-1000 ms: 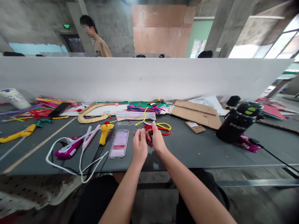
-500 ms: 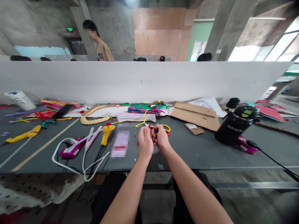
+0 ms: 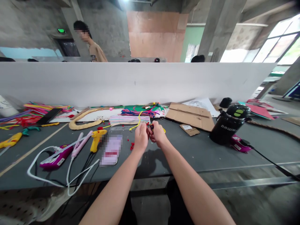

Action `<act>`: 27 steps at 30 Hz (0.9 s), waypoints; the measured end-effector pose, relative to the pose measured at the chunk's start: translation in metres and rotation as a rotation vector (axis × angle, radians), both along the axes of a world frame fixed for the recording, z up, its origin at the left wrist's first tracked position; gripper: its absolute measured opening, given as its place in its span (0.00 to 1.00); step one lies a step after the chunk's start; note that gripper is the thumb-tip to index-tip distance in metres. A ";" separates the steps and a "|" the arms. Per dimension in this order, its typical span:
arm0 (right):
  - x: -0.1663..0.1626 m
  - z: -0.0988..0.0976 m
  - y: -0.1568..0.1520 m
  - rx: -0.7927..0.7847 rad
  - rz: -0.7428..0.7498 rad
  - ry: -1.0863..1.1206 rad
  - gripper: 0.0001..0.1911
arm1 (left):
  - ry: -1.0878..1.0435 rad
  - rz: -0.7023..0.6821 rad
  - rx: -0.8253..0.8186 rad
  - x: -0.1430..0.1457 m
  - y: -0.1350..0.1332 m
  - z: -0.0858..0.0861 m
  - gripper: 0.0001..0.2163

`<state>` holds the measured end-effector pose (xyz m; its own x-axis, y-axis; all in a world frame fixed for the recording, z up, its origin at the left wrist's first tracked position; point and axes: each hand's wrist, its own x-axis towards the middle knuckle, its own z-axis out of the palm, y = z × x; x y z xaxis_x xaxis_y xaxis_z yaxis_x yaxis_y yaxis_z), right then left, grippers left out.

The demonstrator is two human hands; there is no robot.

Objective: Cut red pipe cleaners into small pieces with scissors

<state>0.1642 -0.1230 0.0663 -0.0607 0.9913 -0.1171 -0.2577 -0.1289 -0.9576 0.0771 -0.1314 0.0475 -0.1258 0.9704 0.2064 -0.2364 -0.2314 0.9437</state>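
My left hand (image 3: 141,136) is closed at the middle of the dark table, its fingertips pinched round a small red piece (image 3: 147,123) that mostly hides behind them. Close beside it, my right hand (image 3: 158,133) wraps round scissors (image 3: 152,127), of which a dark handle part shows; the blades are largely covered. A yellow loop (image 3: 164,131) peeks out behind the right hand. Tiny red bits (image 3: 132,146) lie on the table left of my left hand. Just beyond my fingers is a bent yellow pipe cleaner (image 3: 138,121), near a bundle of pale pipe cleaners (image 3: 128,120).
Left of my hands lie a phone (image 3: 112,150), a yellow glue gun (image 3: 96,140), a pink wand-like tool (image 3: 79,146) and a purple power strip (image 3: 56,159) with looping cables. Cardboard (image 3: 189,115) and a black bottle (image 3: 228,125) stand to the right. A white partition (image 3: 150,81) runs behind.
The view has shifted, so the table things sit further left. My hands have turned slightly and drawn together; the silver blades visible before are now mostly hidden. More red bits show beside my left hand.
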 end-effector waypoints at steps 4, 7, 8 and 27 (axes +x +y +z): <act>-0.008 -0.002 0.002 -0.035 0.076 0.022 0.23 | 0.032 0.000 -0.007 -0.012 0.000 0.002 0.19; -0.016 -0.005 -0.002 -0.052 0.115 0.043 0.23 | 0.056 0.032 0.018 -0.022 -0.005 0.004 0.18; -0.018 -0.006 -0.003 -0.055 0.125 0.050 0.22 | 0.054 0.028 0.022 -0.024 -0.007 0.005 0.19; -0.021 -0.009 -0.011 -0.061 0.157 0.095 0.20 | -0.118 -0.087 -0.056 -0.028 -0.012 -0.001 0.19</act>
<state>0.1428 -0.1344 0.0577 -0.2280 0.9598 -0.1636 -0.3182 -0.2322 -0.9191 0.0495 -0.1436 0.0462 -0.0612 0.9882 0.1402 -0.3632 -0.1528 0.9191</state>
